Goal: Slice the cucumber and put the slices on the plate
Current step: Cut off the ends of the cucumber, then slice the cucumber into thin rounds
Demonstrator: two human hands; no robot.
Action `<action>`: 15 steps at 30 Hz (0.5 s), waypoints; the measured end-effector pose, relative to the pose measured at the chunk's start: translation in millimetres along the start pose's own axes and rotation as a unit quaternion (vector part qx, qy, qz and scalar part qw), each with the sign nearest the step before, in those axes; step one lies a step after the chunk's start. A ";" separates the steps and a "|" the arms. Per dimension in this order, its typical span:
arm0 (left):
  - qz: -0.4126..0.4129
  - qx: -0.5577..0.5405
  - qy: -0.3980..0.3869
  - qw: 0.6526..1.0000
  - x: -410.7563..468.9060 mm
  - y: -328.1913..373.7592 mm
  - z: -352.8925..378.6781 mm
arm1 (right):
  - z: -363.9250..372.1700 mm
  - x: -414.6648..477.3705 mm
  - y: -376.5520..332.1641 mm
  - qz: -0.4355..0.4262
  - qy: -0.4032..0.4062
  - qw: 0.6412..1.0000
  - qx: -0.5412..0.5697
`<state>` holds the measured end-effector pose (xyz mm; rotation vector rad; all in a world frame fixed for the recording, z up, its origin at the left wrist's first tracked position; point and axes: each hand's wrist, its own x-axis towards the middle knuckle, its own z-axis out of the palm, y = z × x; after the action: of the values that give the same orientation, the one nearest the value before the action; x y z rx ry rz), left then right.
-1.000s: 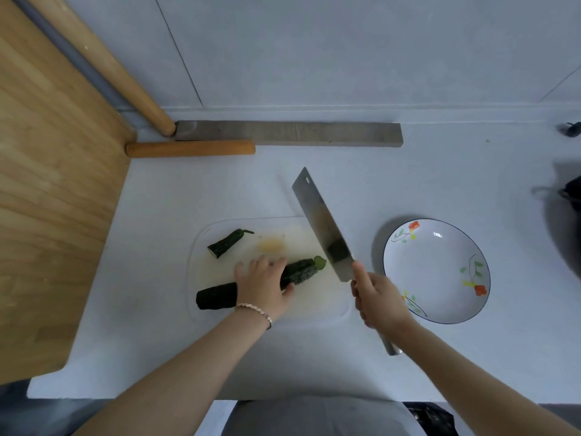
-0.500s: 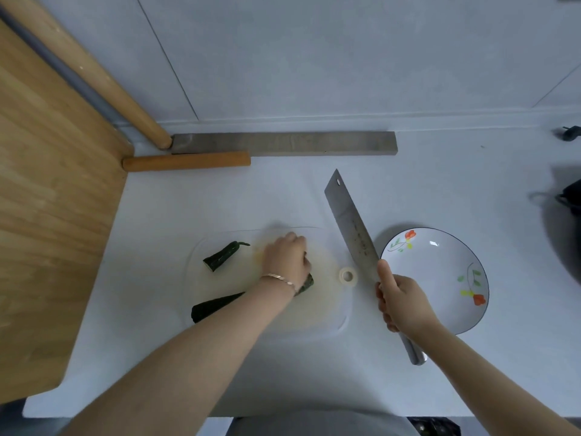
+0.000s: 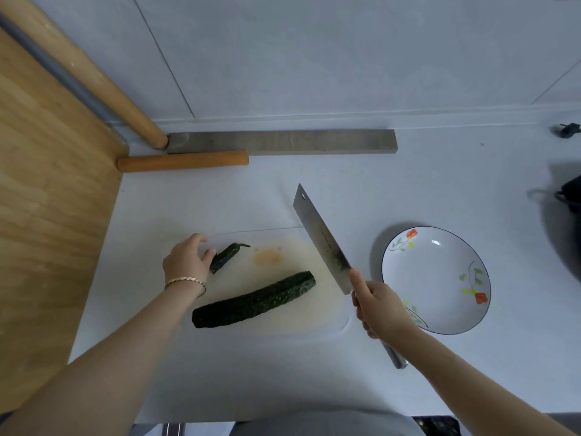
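A: The round white ceramic plate (image 3: 440,333)?
B: Only painted flowers inside. The long dark-green cucumber (image 3: 254,300) lay unsliced on the translucent chopping board (image 3: 298,322).
A: Grips?
B: The right hand (image 3: 380,306) clasped the steel cleaver (image 3: 323,243); the left hand (image 3: 185,262) touched the cut stem end (image 3: 224,258) — pinching or not, I couldn't tell.

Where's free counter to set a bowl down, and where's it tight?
Free: the counter strip between the metal bar and the cutting board; the near strip between board and counter edge. Tight: the board's left end, where the left hand touches the stem end, and the gap toward the plate, taken by the cleaver and right hand.
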<state>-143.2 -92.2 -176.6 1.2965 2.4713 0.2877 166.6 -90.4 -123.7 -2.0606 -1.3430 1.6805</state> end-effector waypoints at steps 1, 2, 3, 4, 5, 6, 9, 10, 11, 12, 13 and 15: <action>0.010 -0.009 0.020 1.000 -2.6 1.0 -0.7 | 0.0 -0.3 0.7 0.001 0.001 1.000 0.000; 0.039 -0.023 0.046 0.998 -7.5 3.2 -1.3 | -0.3 -0.6 1.4 0.003 0.003 1.000 0.000; 0.086 -0.042 0.068 0.993 -15.1 7.0 -1.3 | -0.8 -0.8 2.2 0.007 0.004 1.000 0.000; 0.141 -0.058 0.071 0.986 -25.3 11.8 -0.4 | -1.8 -1.0 2.6 0.012 0.005 1.000 0.001; 0.196 -0.065 0.053 0.977 -37.7 17.4 1.8 | -3.1 -1.5 2.8 0.018 0.004 1.000 0.002; 0.242 -0.061 0.010 0.968 -50.9 23.2 5.4 | -4.8 -2.1 2.9 0.024 0.001 1.000 0.002; 0.297 0.003 -0.141 0.944 -80.2 40.6 24.4 | -9.3 -5.7 3.2 0.031 -0.002 0.999 -0.009; 0.302 0.031 -0.159 0.939 -84.7 43.8 34.1 | -10.5 -7.6 3.2 0.032 -0.002 0.999 -0.010; 0.297 0.051 -0.166 0.939 -87.4 47.0 42.2 | -11.4 -9.5 3.5 0.032 -0.003 0.999 -0.006; 0.283 0.059 -0.166 0.943 -89.1 49.4 48.7 | -12.2 -11.8 3.5 0.031 -0.004 1.000 -0.002; 0.267 0.054 -0.157 0.949 -89.4 51.9 53.7 | -12.8 -14.1 3.2 0.030 -0.005 1.000 0.001; 0.251 0.031 -0.128 0.959 -91.2 57.5 60.6 | -13.5 -19.0 2.2 0.029 -0.009 1.000 0.008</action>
<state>-28.2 -133.7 -195.6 1.8504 1.9241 0.1481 179.9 -99.9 -106.9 -2.0994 -1.2840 1.7320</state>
